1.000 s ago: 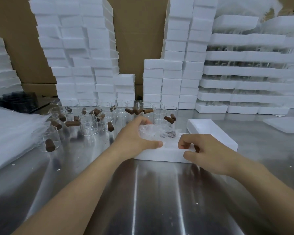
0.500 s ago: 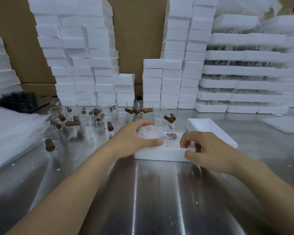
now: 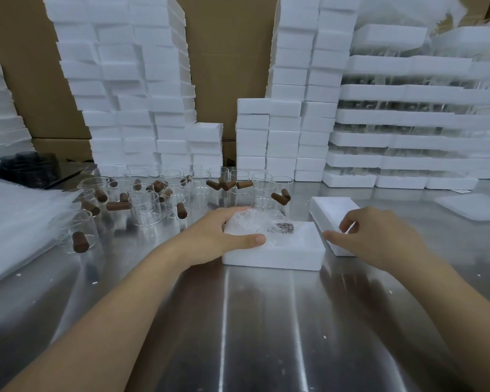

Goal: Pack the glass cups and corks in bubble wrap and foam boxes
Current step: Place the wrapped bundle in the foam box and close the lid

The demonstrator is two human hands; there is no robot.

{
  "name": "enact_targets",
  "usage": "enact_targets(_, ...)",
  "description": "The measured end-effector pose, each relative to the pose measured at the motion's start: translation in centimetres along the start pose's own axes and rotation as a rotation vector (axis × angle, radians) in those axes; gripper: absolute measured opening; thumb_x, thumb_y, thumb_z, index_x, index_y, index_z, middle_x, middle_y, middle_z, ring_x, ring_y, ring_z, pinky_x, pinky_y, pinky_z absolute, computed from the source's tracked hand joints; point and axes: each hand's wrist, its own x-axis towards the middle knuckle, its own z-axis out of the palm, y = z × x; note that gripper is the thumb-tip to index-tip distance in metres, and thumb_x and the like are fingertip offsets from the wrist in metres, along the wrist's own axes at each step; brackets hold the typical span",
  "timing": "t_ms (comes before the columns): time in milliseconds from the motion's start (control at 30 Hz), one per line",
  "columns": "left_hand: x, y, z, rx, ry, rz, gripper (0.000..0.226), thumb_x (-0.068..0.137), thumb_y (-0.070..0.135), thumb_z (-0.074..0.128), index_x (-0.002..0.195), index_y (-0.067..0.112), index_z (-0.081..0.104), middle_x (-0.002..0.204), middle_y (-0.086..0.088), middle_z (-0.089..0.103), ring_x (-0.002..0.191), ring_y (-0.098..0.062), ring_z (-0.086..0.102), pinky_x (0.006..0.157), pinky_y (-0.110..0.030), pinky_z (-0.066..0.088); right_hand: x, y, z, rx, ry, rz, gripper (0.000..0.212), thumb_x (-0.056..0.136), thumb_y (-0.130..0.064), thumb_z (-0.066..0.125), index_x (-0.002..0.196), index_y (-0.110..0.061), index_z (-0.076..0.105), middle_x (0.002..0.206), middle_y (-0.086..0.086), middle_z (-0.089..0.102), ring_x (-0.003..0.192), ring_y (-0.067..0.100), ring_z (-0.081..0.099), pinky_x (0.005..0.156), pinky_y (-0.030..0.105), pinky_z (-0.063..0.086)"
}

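The boxing step is in hand. The left hand (image 3: 224, 236) curls round the bubble-wrapped cup (image 3: 252, 224), seating it in the open foam box (image 3: 280, 256) mid-counter (image 3: 238, 321). The right hand (image 3: 379, 239) curls over the lid (image 3: 333, 210) beside it, but I cannot tell whether it grips. The next move is probably to lift the lid squarely onto the box.

Your table (image 3: 238, 321) is brushed metal, glossy and streaked with reflections. The box (image 3: 272, 257) and lid (image 3: 334, 210) are white foam, matt and faintly grainy. The wrap (image 3: 249, 224) is clear, crinkled plastic. The cups (image 3: 145, 207) are smooth clear glass, the corks (image 3: 119, 205) matt brown. The cardboard (image 3: 229, 66) behind is matt.
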Motion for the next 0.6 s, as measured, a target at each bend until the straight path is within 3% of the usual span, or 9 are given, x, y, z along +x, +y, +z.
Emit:
enact_targets(67,-0.1,0.1,0.2,0.053,-0.039,-0.009,0.057,0.078,0.073,0.078,0.129,0.07,0.053,0.144,0.043,0.049,0.137,0.015,0.045,0.114,-0.016,0.032,-0.3,-0.3,-0.1,-0.025,0.016,0.006,0.023,0.083,-0.051,0.07,0.081,-0.029,0.068,0.081,-0.009,0.07,0.076,0.016,0.066,0.069,0.034,0.056)
enact_targets(167,-0.2,0.0,0.8,0.174,-0.033,-0.093,0.102,0.077,0.083,0.068,0.163,0.052,0.023,0.171,0.026,0.014,0.16,-0.007,0.013,0.13,-0.039,0.014,-0.5,-0.7,-0.8,0.069,0.137,0.01,0.015,0.085,-0.043,0.063,0.08,-0.029,0.066,0.08,-0.006,0.071,0.074,0.02,0.065,0.069,0.037,0.058)
enact_targets(233,-0.4,0.2,0.9,0.211,-0.014,-0.114,0.117,0.076,0.087,0.067,0.169,0.043,0.01,0.174,0.025,0.0,0.163,-0.011,0.002,0.132,-0.045,0.008,-0.7,-1.0,-1.2,0.181,0.299,-0.054,0.016,0.087,-0.045,0.06,0.085,-0.03,0.065,0.082,-0.012,0.069,0.075,0.018,0.063,0.069,0.039,0.056)
enact_targets(333,-0.9,1.0,0.6,0.218,-0.03,-0.098,0.125,0.071,0.091,0.065,0.169,0.045,0.003,0.175,0.027,-0.004,0.161,-0.006,-0.001,0.13,-0.045,0.005,-1.7,-2.2,-1.8,0.485,0.451,-0.23,0.017,0.092,-0.044,0.057,0.09,-0.031,0.066,0.078,-0.015,0.066,0.068,0.01,0.058,0.06,0.032,0.046)
enact_targets(433,-1.3,2.3,-0.1,0.049,0.093,0.038,0.12,0.075,0.086,0.071,0.168,0.05,0.006,0.175,0.026,0.008,0.146,0.007,0.013,0.118,-0.032,0.014,-2.7,-3.5,-2.4,0.877,0.359,-0.343,0.02,0.093,-0.034,0.056,0.084,-0.022,0.068,0.065,-0.012,0.057,0.054,0.012,0.043,0.048,0.024,0.036)
enact_targets(500,-1.4,3.4,-0.5,-0.118,0.175,0.159,0.109,0.074,0.073,0.082,0.165,0.048,0.027,0.166,0.028,0.036,0.143,0.014,0.034,0.117,-0.018,0.025,-3.1,-4.2,-2.6,1.052,0.245,-0.336,0.024,0.092,-0.03,0.056,0.074,-0.017,0.065,0.061,-0.008,0.047,0.054,0.013,0.037,0.049,0.025,0.031)
enact_targets(533,-1.5,3.8,-0.6,-0.187,0.189,0.203,0.098,0.073,0.065,0.086,0.158,0.045,0.041,0.153,0.028,0.054,0.137,0.012,0.049,0.112,-0.013,0.04,-3.2,-4.5,-2.5,1.105,0.195,-0.313,0.025,0.091,-0.029,0.057,0.073,-0.014,0.064,0.064,-0.004,0.047,0.058,0.016,0.038,0.055,0.027,0.031)
enact_targets(600,-1.6,4.5,-0.4,-0.284,0.216,0.244,0.08,0.071,0.053,0.088,0.143,0.036,0.059,0.13,0.018,0.074,0.12,-0.002,0.069,0.098,-0.019,0.057,-3.1,-4.7,-2.5,1.154,0.135,-0.242,0.023,0.087,-0.03,0.059,0.074,-0.015,0.068,0.072,0.002,0.053,0.067,0.021,0.041,0.062,0.033,0.032)
